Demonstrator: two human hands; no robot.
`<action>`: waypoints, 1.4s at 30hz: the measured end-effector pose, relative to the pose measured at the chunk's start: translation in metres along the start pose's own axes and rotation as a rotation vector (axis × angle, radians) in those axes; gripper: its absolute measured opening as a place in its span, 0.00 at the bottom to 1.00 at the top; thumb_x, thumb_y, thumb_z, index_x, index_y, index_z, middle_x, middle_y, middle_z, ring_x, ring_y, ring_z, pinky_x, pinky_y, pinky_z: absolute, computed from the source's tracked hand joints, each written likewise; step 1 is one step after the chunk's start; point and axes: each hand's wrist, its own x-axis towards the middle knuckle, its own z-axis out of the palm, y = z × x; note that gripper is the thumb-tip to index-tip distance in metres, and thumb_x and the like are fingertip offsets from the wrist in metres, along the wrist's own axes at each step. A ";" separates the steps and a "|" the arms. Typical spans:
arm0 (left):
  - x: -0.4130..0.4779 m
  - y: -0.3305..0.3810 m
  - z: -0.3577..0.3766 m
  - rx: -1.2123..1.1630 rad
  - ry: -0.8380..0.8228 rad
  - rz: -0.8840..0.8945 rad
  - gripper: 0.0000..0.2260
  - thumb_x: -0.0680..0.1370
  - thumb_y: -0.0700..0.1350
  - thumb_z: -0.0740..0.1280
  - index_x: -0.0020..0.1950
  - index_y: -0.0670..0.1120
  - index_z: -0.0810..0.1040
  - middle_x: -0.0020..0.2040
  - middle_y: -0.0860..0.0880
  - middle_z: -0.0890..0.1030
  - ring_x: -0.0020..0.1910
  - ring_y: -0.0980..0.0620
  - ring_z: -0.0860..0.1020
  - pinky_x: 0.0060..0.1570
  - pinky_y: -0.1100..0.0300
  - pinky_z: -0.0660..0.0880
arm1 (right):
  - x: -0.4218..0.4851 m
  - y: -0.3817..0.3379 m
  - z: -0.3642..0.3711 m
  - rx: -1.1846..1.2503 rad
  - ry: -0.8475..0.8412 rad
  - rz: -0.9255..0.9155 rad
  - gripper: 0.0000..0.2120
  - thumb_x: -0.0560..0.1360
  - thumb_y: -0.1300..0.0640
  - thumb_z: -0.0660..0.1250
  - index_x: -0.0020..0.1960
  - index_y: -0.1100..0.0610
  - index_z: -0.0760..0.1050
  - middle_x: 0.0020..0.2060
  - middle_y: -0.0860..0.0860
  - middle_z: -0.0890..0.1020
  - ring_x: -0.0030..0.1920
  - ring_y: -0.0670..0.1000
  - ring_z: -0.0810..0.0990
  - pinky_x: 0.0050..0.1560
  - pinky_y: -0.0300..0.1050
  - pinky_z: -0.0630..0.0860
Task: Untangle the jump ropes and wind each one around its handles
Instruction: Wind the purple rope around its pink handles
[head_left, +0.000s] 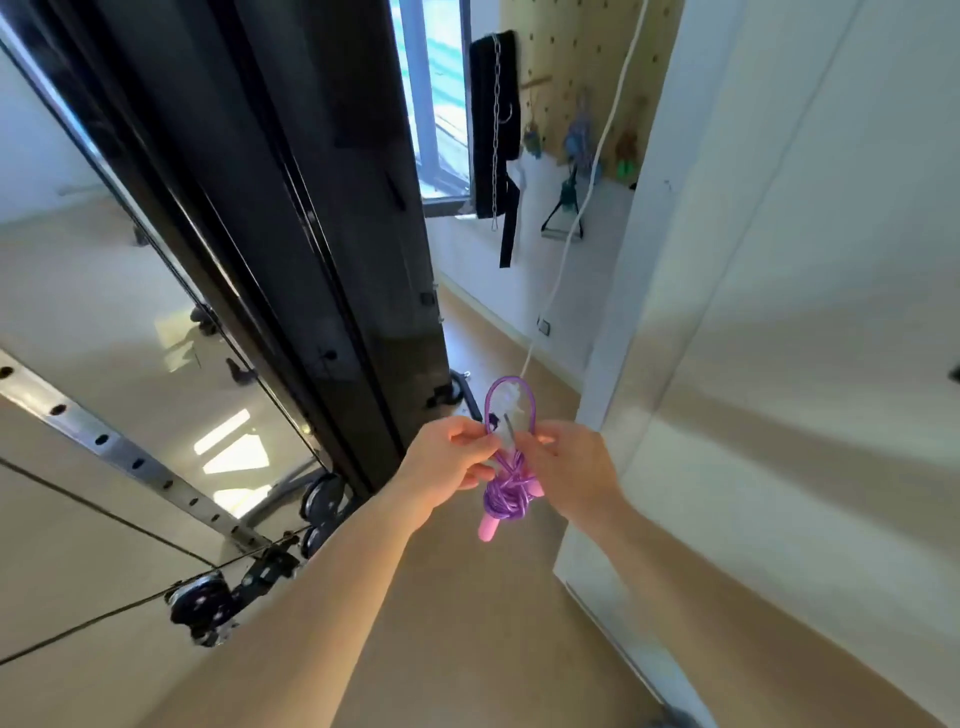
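Purple jump rope (506, 491) hangs just right of the black upright (311, 208), long axis running from pink handle (488, 527) below to open loop above, left hand (449, 460) and right hand (569, 467) pinching opposite sides of the loop's base, both equally near its tangled middle.

Purple rope (506, 493), pink handles (488, 529).

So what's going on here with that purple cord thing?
A person is holding a purple jump rope in mid-air with both hands. The left hand and right hand each pinch a side of the loop at its top. Below them the rest is wound tight, with a pink handle poking out underneath.
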 end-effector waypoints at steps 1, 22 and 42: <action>0.001 0.018 -0.007 -0.001 0.006 0.016 0.07 0.79 0.45 0.69 0.54 0.44 0.80 0.45 0.46 0.86 0.42 0.50 0.85 0.43 0.60 0.80 | 0.007 -0.016 -0.008 0.001 0.013 -0.015 0.14 0.78 0.47 0.64 0.40 0.52 0.82 0.35 0.47 0.84 0.39 0.49 0.83 0.45 0.47 0.79; 0.230 0.237 -0.126 0.017 -0.036 0.271 0.07 0.77 0.44 0.71 0.53 0.42 0.81 0.42 0.46 0.86 0.36 0.50 0.83 0.42 0.57 0.80 | 0.273 -0.185 -0.063 -0.024 0.272 -0.045 0.17 0.80 0.46 0.63 0.40 0.54 0.82 0.34 0.48 0.83 0.38 0.50 0.81 0.47 0.48 0.77; 0.586 0.439 -0.098 -0.088 0.089 0.452 0.03 0.77 0.43 0.71 0.47 0.44 0.81 0.40 0.43 0.85 0.30 0.51 0.81 0.31 0.61 0.76 | 0.662 -0.213 -0.187 0.037 0.439 -0.158 0.16 0.80 0.50 0.63 0.37 0.55 0.75 0.31 0.49 0.79 0.33 0.51 0.75 0.38 0.49 0.72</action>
